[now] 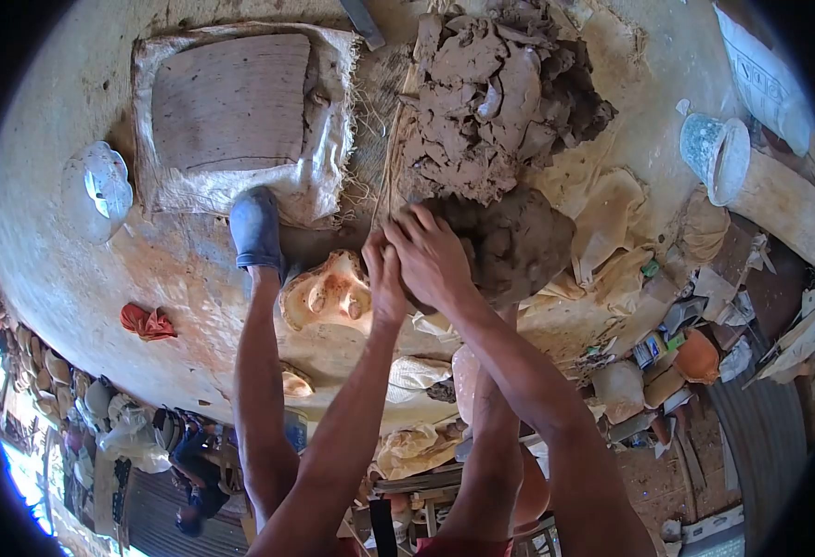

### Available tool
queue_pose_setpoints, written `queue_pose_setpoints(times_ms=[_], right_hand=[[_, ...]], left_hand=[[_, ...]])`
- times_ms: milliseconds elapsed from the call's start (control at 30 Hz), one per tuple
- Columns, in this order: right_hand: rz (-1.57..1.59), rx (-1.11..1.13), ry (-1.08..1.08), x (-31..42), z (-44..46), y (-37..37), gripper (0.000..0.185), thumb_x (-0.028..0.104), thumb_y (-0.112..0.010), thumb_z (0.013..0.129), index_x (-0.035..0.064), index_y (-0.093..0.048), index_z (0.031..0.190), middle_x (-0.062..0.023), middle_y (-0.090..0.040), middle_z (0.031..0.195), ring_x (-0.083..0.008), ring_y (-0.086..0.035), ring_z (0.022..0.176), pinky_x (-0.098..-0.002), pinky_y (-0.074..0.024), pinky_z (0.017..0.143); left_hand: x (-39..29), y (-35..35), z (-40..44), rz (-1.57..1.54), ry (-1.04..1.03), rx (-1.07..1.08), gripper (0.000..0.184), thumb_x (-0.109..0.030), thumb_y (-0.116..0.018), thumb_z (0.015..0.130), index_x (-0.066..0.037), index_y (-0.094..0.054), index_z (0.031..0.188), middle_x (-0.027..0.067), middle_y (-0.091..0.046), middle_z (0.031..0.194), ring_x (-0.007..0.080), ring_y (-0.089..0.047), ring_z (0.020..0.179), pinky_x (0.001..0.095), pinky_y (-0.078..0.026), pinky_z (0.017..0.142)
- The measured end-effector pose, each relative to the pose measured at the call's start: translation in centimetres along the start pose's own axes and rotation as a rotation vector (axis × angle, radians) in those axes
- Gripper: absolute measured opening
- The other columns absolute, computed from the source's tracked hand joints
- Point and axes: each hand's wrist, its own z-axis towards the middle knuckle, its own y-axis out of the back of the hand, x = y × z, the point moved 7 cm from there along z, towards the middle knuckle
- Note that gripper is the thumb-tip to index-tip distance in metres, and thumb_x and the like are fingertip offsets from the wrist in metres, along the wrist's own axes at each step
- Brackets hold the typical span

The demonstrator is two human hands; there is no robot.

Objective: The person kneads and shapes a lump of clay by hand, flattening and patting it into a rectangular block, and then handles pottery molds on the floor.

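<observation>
A dark, rounded lump of wet clay (528, 243) lies on the ground at the middle, touching the lower edge of a bigger, rough heap of clay (482, 102). My left hand (387, 286) is at the left end of the lump, its fingers bent. Close against it, my right hand (433, 258) overlaps the left fingers, and its own fingers curl over the clay's edge. The fingertips are partly hidden. To the left, a flat clay slab (229, 104) rests on a pale woven sack (331, 190) with frayed edges.
My blue shoe (257, 227) stands below the sack, beside a pale piece with two bumps (331, 295). A scalloped basin (99, 193) and red cloth (148, 322) lie left. At right are a bucket (716, 156) and clutter. Another person (201, 492) is at lower left.
</observation>
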Motion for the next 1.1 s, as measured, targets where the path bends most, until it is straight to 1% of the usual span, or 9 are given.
queue_pose_setpoints(times_ms=[100,167,367,500,633,700,767,833,1100], right_hand=[[0.051,-0.097,0.071,0.0,-6.2,2.1,0.039,0.021,-0.067,0.085,0.0076,-0.063,0.121,-0.0112,-0.060,0.136,-0.0328,-0.051,0.135,-0.0474,-0.0491,0.100],[0.058,-0.127,0.148,-2.0,-11.9,0.0,0.047,0.018,-0.070,0.083,0.0076,-0.060,0.127,-0.0089,-0.056,0.140,-0.0338,-0.046,0.140,-0.0492,-0.0484,0.104],[0.078,0.053,0.015,-6.9,-16.3,-1.9,0.044,0.017,-0.074,0.081,0.0083,-0.062,0.123,-0.0096,-0.059,0.137,-0.0363,-0.050,0.137,-0.0498,-0.0515,0.101],[0.377,0.187,-0.223,-8.2,-14.1,0.9,0.042,0.017,-0.076,0.080,0.0055,-0.065,0.119,-0.0112,-0.064,0.126,-0.0368,-0.061,0.121,-0.0476,-0.0559,0.094],[0.300,-0.601,-0.341,-9.5,-9.7,11.7,0.044,0.026,-0.078,0.086,0.0092,-0.065,0.125,-0.0206,-0.060,0.130,-0.0425,-0.059,0.121,-0.0483,-0.0538,0.095],[0.193,-0.733,-0.420,-11.6,-6.2,14.0,0.074,0.048,-0.081,0.083,0.0152,-0.053,0.144,-0.0276,-0.045,0.148,-0.0512,-0.042,0.138,-0.0601,-0.0425,0.108],[0.138,-0.715,-0.531,-13.4,-1.9,14.4,0.103,0.071,-0.075,0.077,0.0217,-0.035,0.158,-0.0279,-0.025,0.161,-0.0561,-0.020,0.148,-0.0746,-0.0252,0.113],[0.015,-0.672,-0.618,-13.9,2.9,14.7,0.109,0.072,-0.079,0.071,0.0200,-0.037,0.157,-0.0251,-0.031,0.159,-0.0509,-0.027,0.146,-0.0731,-0.0293,0.110],[0.205,-0.545,-0.682,-18.0,6.9,16.6,0.098,0.070,-0.081,0.069,0.0314,-0.046,0.152,-0.0183,-0.047,0.144,-0.0457,-0.045,0.132,-0.0643,-0.0426,0.104]], left_hand=[[-1.2,-2.5,-6.1,-0.480,0.143,-0.032,0.046,-0.016,-0.051,0.105,0.000,-0.039,0.146,0.0198,-0.041,0.141,0.0318,-0.041,0.135,0.0407,-0.035,0.114],[-1.9,-4.1,-10.1,0.040,-0.066,0.112,0.056,-0.018,-0.064,0.098,-0.001,-0.039,0.145,0.0222,-0.034,0.146,0.0377,-0.037,0.138,0.0438,-0.034,0.115],[-1.9,-7.0,-10.1,0.086,0.015,0.348,0.057,-0.031,-0.076,0.091,-0.002,-0.053,0.134,0.0201,-0.042,0.137,0.0366,-0.045,0.130,0.0443,-0.037,0.111],[0.2,-3.5,-6.2,-0.206,0.290,0.399,0.034,-0.014,-0.072,0.096,-0.003,-0.065,0.126,0.0119,-0.063,0.114,0.0209,-0.062,0.105,0.0344,-0.052,0.088],[-3.0,-0.7,2.2,-0.314,0.373,-0.014,0.059,-0.050,-0.062,0.100,-0.006,-0.056,0.138,0.0149,-0.065,0.119,0.0232,-0.064,0.106,0.0404,-0.053,0.087],[-1.6,-4.4,6.4,-0.523,0.593,-0.098,0.068,-0.060,-0.054,0.099,-0.008,-0.052,0.143,0.0153,-0.061,0.128,0.0258,-0.061,0.115,0.0438,-0.051,0.092],[0.1,-9.1,8.4,-0.727,0.832,-0.179,0.077,-0.069,-0.045,0.099,-0.010,-0.047,0.148,0.0158,-0.057,0.137,0.0283,-0.058,0.123,0.0471,-0.050,0.097],[-0.6,-14.1,10.5,-1.111,0.800,-0.090,0.084,-0.076,-0.040,0.095,-0.016,-0.040,0.154,0.0097,-0.045,0.154,0.0315,-0.042,0.141,0.0503,-0.033,0.117],[-2.7,-15.0,9.5,-1.160,0.764,-0.074,0.078,-0.070,-0.038,0.098,-0.019,-0.037,0.156,0.0077,-0.046,0.155,0.0333,-0.044,0.141,0.0533,-0.033,0.118]])
